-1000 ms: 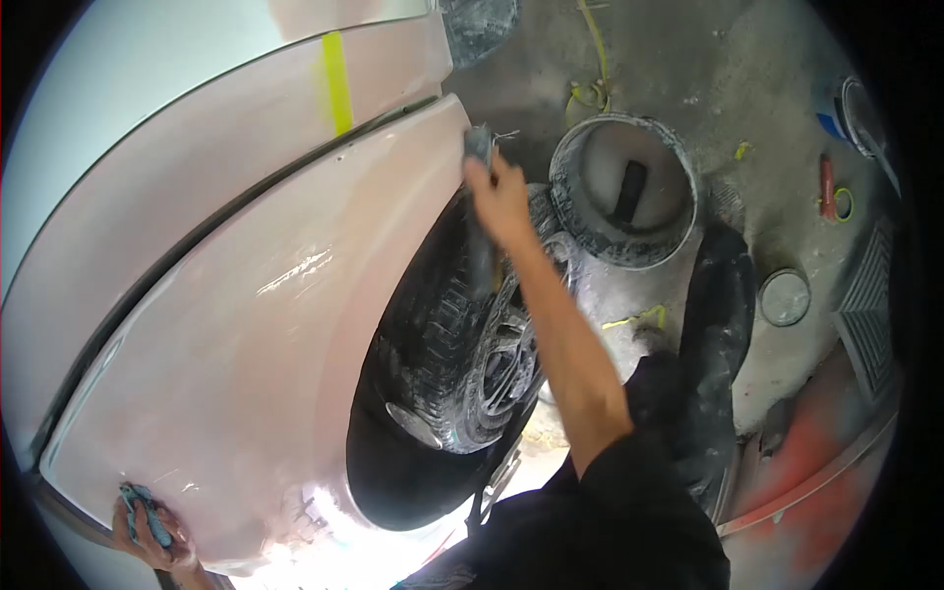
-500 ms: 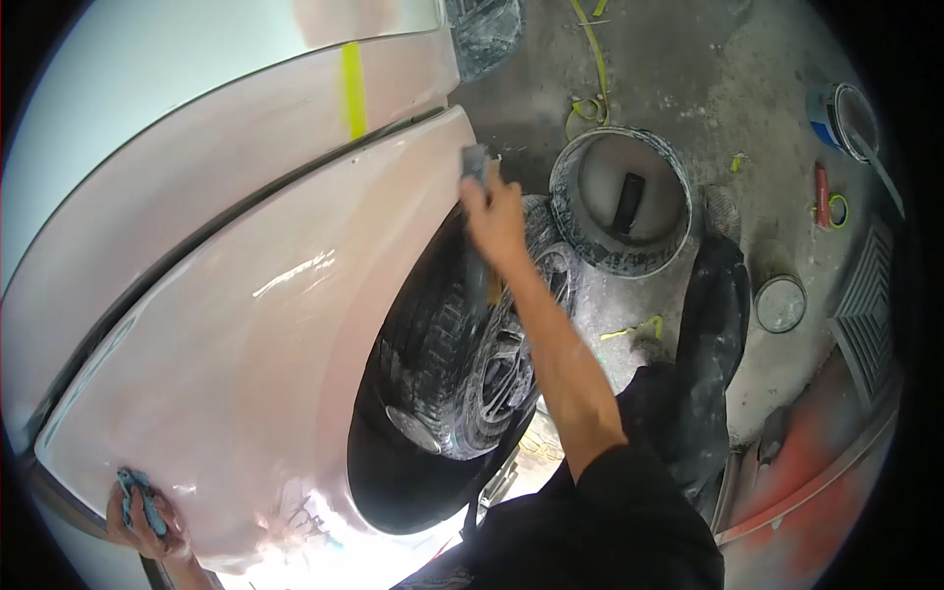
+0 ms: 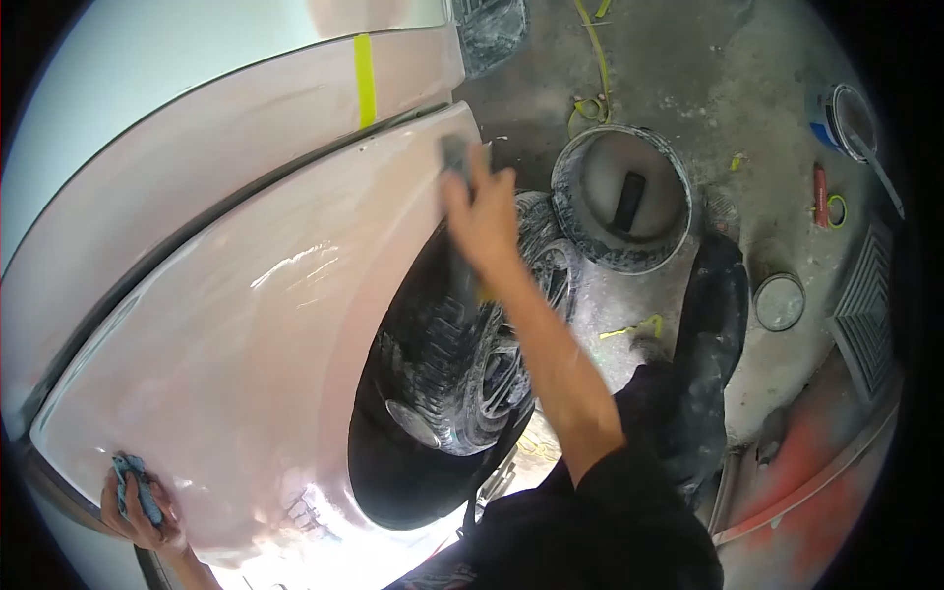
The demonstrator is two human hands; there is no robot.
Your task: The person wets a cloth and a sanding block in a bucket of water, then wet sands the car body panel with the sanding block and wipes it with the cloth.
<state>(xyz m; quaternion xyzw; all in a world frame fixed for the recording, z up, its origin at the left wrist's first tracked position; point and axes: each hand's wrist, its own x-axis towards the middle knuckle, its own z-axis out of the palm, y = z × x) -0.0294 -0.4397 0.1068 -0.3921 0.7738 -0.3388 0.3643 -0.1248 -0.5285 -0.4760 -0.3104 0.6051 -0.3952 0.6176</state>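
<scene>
A pale pinkish car fender (image 3: 265,324) spreads across the left half of the head view. My right hand (image 3: 482,221) is wrapped round a long sanding block (image 3: 454,157), blurred by motion, at the fender's edge above the wheel arch. The block's dark grey end shows past my fingers; the palm hides its middle. Down at the lower left, my left hand (image 3: 138,511) rests on the fender, its fingers closed over a crumpled blue cloth (image 3: 138,487). Below my right forearm is the dusty tyre (image 3: 433,364).
A bucket (image 3: 560,202) of cloudy water holds a black block (image 3: 629,202). Yellow tape (image 3: 365,84) crosses the neighbouring panel. On the floor stand a paint can (image 3: 851,118), a small tin (image 3: 780,303), a red tube (image 3: 820,192) and a tape roll (image 3: 837,210). A red-sprayed panel (image 3: 811,482) lies lower right.
My right hand has moved a little left with the sanding block, further onto the fender. My left hand stays nearly in place with the cloth. The view has shifted slightly.
</scene>
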